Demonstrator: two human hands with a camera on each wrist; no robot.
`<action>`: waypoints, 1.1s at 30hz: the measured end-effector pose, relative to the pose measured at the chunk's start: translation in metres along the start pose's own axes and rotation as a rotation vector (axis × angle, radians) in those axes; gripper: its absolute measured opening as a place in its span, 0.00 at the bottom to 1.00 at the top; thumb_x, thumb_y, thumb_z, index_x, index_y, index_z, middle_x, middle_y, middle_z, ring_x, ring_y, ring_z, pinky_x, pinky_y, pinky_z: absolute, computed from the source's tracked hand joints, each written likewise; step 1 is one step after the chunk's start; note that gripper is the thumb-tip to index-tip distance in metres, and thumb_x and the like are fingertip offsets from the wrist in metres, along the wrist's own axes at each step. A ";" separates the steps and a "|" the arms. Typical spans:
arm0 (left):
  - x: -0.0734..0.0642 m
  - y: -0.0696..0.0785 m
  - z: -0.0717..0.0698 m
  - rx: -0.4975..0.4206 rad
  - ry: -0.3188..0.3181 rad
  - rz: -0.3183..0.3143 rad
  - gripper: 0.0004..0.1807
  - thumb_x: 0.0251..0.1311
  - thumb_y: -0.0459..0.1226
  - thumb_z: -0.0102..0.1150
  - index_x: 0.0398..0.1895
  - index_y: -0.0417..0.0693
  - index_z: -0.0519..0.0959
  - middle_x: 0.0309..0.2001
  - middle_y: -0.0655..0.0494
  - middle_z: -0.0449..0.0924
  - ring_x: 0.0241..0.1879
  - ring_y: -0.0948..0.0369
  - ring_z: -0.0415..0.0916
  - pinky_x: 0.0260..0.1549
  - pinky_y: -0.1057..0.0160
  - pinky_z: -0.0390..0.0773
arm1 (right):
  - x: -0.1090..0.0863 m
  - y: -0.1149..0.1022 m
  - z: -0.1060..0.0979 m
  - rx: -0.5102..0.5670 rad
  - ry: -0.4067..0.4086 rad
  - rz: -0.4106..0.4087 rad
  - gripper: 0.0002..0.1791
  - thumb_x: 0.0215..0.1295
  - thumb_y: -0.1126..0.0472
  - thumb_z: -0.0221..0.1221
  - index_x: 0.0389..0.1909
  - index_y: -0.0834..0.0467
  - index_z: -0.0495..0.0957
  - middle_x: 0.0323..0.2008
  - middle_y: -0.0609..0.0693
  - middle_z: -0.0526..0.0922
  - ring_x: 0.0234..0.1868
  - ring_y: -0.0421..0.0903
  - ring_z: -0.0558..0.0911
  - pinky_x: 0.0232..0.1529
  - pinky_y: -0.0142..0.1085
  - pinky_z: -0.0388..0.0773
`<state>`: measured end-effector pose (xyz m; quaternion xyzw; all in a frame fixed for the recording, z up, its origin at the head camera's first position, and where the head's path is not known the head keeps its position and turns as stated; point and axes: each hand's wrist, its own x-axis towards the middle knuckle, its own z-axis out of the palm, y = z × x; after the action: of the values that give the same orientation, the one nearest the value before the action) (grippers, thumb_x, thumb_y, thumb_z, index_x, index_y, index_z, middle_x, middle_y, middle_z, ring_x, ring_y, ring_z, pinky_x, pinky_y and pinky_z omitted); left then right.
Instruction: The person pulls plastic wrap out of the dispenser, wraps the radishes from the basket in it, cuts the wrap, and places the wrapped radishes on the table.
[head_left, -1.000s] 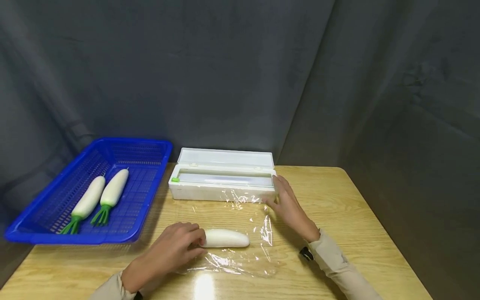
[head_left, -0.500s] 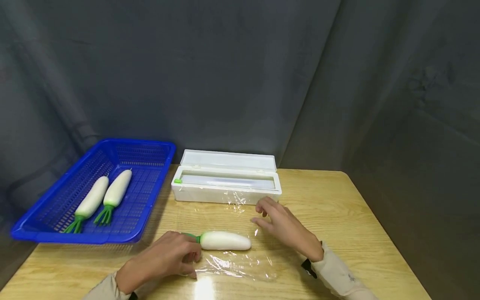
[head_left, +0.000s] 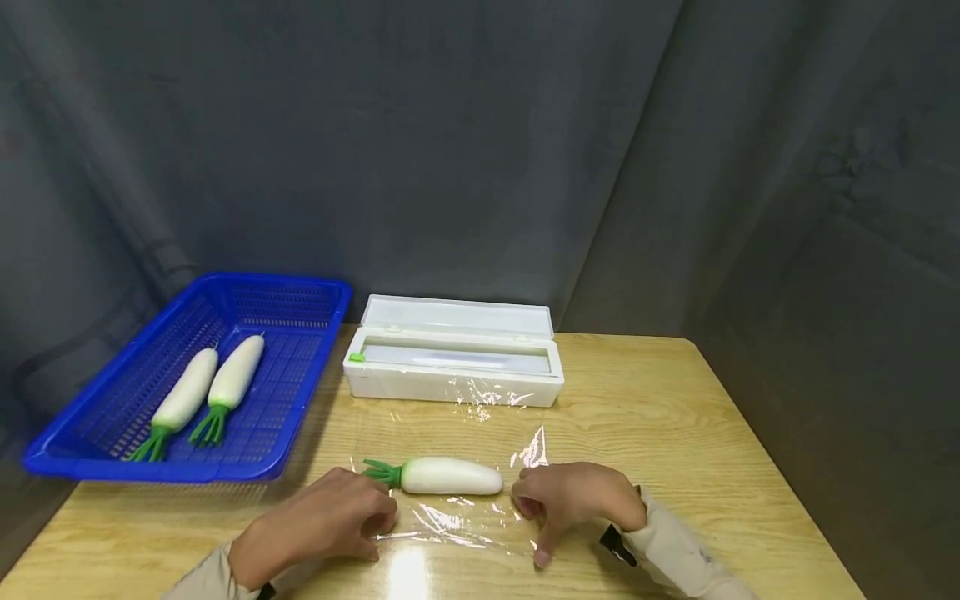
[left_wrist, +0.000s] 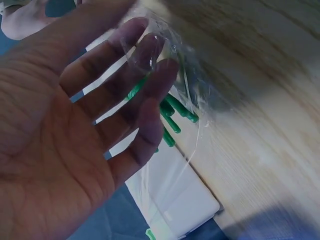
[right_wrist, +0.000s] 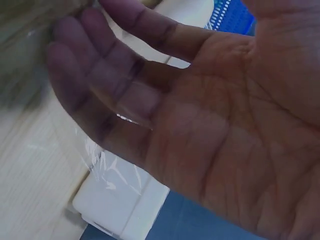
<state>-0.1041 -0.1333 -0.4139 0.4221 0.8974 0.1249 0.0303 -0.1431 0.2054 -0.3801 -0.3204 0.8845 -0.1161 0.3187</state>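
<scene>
A white radish (head_left: 452, 477) with green stalks lies on clear plastic wrap (head_left: 442, 523) spread on the table. The person's left hand (head_left: 318, 525) is low at the near left of the wrap, beside the radish's stalks. In the left wrist view, film (left_wrist: 155, 50) lies around the fingertips, which bend loosely with the thumb apart. At the radish's right tip is the right hand (head_left: 573, 504), its fingers gently bent and thumb spread away. The right wrist view shows its palm and curved fingers, with film (right_wrist: 100, 160) just behind them.
Behind the radish stands a white plastic-wrap dispenser box (head_left: 453, 383) with its lid (head_left: 457, 317) raised and a roll inside. A blue basket (head_left: 307, 400) at the left holds two more radishes (head_left: 236, 371). A dark curtain (head_left: 450, 150) closes off the back.
The right hand has come from the dispenser's right end down to beside the radish's tip. The left hand has drawn off the radish toward the near left of the wrap, uncovering its stalks.
</scene>
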 end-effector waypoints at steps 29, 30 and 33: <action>0.001 -0.020 -0.033 -0.219 0.056 0.015 0.09 0.62 0.37 0.73 0.27 0.61 0.83 0.29 0.77 0.79 0.28 0.80 0.70 0.27 0.74 0.75 | -0.006 0.016 -0.022 0.060 -0.065 -0.094 0.23 0.57 0.73 0.72 0.15 0.51 0.70 0.18 0.36 0.68 0.22 0.30 0.64 0.26 0.24 0.63; 0.002 -0.021 -0.034 -0.221 0.064 0.020 0.09 0.62 0.37 0.72 0.27 0.60 0.83 0.29 0.76 0.79 0.28 0.80 0.70 0.27 0.74 0.75 | -0.007 0.017 -0.023 0.068 -0.066 -0.101 0.22 0.57 0.74 0.71 0.15 0.52 0.71 0.18 0.36 0.70 0.23 0.30 0.65 0.26 0.24 0.64; 0.004 -0.023 -0.037 -0.195 0.104 0.037 0.10 0.62 0.35 0.72 0.28 0.60 0.82 0.29 0.75 0.79 0.29 0.79 0.70 0.28 0.73 0.75 | -0.008 0.019 -0.027 0.073 -0.064 -0.117 0.19 0.56 0.75 0.70 0.17 0.52 0.75 0.20 0.36 0.74 0.24 0.29 0.67 0.27 0.24 0.67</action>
<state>-0.1299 -0.1517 -0.3833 0.4269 0.8733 0.2336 0.0224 -0.1649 0.2255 -0.3637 -0.3631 0.8489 -0.1562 0.3508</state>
